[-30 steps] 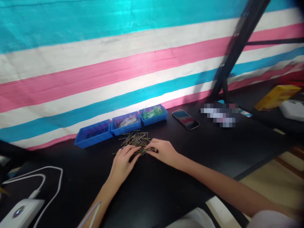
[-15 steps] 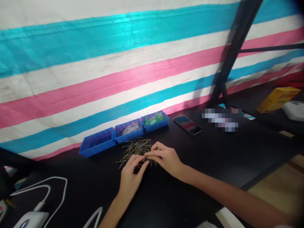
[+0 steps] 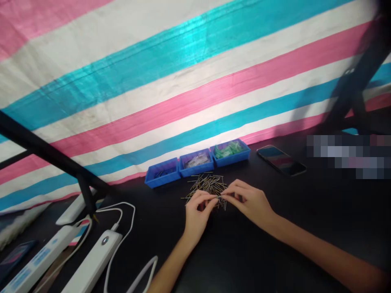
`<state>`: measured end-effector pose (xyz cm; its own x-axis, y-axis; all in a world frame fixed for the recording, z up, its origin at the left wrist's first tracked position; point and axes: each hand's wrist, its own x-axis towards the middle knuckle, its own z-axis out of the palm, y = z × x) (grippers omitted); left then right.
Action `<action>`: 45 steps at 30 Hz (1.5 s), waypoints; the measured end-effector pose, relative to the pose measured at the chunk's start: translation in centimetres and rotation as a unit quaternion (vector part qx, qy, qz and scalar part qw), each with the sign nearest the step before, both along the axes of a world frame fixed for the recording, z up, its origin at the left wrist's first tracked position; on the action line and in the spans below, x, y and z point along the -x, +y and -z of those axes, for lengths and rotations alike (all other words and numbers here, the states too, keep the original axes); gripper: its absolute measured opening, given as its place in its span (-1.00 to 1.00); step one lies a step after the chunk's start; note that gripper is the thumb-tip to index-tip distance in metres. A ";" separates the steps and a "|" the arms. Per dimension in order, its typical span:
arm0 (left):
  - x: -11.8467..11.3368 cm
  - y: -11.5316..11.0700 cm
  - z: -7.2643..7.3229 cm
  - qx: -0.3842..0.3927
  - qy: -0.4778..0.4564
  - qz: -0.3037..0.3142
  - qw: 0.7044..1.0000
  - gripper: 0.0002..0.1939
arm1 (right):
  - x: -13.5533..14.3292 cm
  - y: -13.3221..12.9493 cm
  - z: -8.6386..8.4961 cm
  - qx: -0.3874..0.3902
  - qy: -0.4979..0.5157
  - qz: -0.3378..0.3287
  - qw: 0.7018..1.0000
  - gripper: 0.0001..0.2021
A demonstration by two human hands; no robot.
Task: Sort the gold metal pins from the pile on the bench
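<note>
A pile of thin gold-and-silver metal rods point(image 3: 208, 182), much like small drill bits, lies on the black table. At its near edge my left hand point(image 3: 196, 217) pinches one thin rod point(image 3: 219, 197) between thumb and fingertips. My right hand point(image 3: 252, 203) has its thumb and fingers closed on the other end of that same rod, so the fingertips of both hands almost meet. Most of the rod is hidden by the fingers. Behind the pile stand three blue bins: the left bin point(image 3: 152, 182) with a few dark pieces, the middle bin point(image 3: 200, 169) with clear plastic, the right bin point(image 3: 236, 160) with green plastic.
A phone point(image 3: 281, 160) lies right of the bins. Left are a white power bank point(image 3: 94, 260) with a cable point(image 3: 133, 211) and a white power strip point(image 3: 42, 258). Dark metal frame legs point(image 3: 55, 156) stand before a striped sheet point(image 3: 171, 97).
The camera view has swung left, so the bins, pile and hands appear further right and more of the power strip shows. Both hands stay pinched together at the pile, the rod now showing between them.
</note>
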<state>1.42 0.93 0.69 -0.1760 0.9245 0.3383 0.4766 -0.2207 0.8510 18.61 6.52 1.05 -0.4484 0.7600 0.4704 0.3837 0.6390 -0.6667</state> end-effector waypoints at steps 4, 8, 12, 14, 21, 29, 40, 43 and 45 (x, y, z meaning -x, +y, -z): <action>0.0 0.0 0.0 -0.009 -0.021 -0.006 1.000 -0.88 | 0.1 0.0 0.3 0.006 -0.003 -0.021 1.000 -0.87; 0.0 0.0 0.0 -0.015 -0.023 0.000 1.000 -0.91 | 0.4 -0.3 1.2 0.006 -0.028 -0.053 0.998 -0.83; -0.2 -0.1 0.3 -0.020 -0.010 0.026 0.999 -0.92 | 0.7 -0.4 1.7 0.018 -0.057 -0.088 0.994 -0.77; -0.2 -0.2 0.3 -0.024 -0.006 0.030 0.999 -0.92 | 0.7 -0.2 1.6 0.037 -0.042 -0.095 0.994 -0.80; 0.7 0.3 0.4 -0.030 -0.010 0.011 0.999 -0.92 | 0.5 0.4 0.8 0.092 0.065 -0.074 0.991 -0.85; 0.4 0.1 0.7 -0.005 0.067 0.102 0.993 -0.92 | 0.8 -0.2 1.1 0.090 0.045 -0.083 0.991 -0.85; 6.7 2.1 -0.8 0.007 -0.179 -0.130 0.975 -0.73 | 0.7 0.0 0.6 0.109 0.032 -0.048 0.992 -0.84; 10.3 2.7 -0.6 -0.025 -0.236 -0.201 0.950 -0.62 | 0.6 -0.4 0.4 0.108 0.031 -0.053 0.992 -0.84; 12.0 2.6 -0.4 -0.030 -0.270 -0.212 0.939 -0.56 | 0.5 -0.7 0.2 0.105 0.026 -0.059 0.992 -0.85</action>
<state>-10.54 3.57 1.08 -0.6841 0.7151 0.1439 0.0359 -0.1641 0.9858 18.14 5.81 0.84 -0.5202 0.7867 0.3324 0.2757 0.5230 -0.8065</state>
